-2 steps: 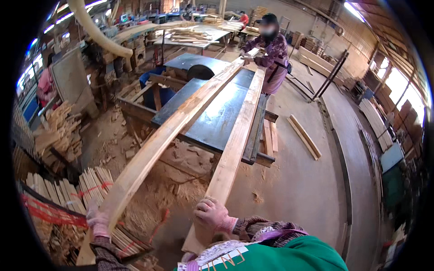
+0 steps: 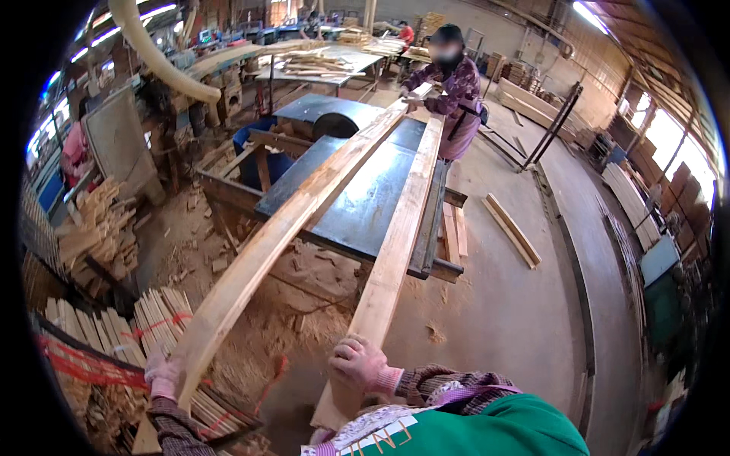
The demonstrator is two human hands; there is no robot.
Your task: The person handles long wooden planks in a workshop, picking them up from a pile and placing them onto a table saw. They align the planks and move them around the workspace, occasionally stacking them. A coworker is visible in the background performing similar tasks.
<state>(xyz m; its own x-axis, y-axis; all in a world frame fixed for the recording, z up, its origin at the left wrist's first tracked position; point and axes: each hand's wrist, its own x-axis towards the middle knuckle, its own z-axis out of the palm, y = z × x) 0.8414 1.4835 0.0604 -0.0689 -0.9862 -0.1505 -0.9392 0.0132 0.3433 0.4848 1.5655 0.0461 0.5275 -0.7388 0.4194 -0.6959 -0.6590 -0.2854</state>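
A long wooden board (image 2: 300, 205) slants across the steel machine table (image 2: 365, 205), and my left hand (image 2: 163, 374) is closed around its near left edge. To its right lies a second long board (image 2: 397, 262), with my right hand (image 2: 360, 363) wrapped over its near end. Both boards run away from me toward a co-worker (image 2: 460, 83) at the table's far end. The co-worker's gloved hands (image 2: 414, 97) are at the far end of the left board. A dark round disc (image 2: 334, 125) stands up from the table, left of the boards.
Bundled wood strips (image 2: 160, 313) stand at lower left, near red netting (image 2: 87, 367). Scrap wood (image 2: 99, 235) is heaped farther left, and sawdust (image 2: 304, 315) covers the floor under the table. Two loose planks (image 2: 511, 229) lie on the floor at right, before a metal frame (image 2: 555, 129).
The co-worker's head has shifted slightly left. My hands keep their hold, and the boards have barely moved in the picture.
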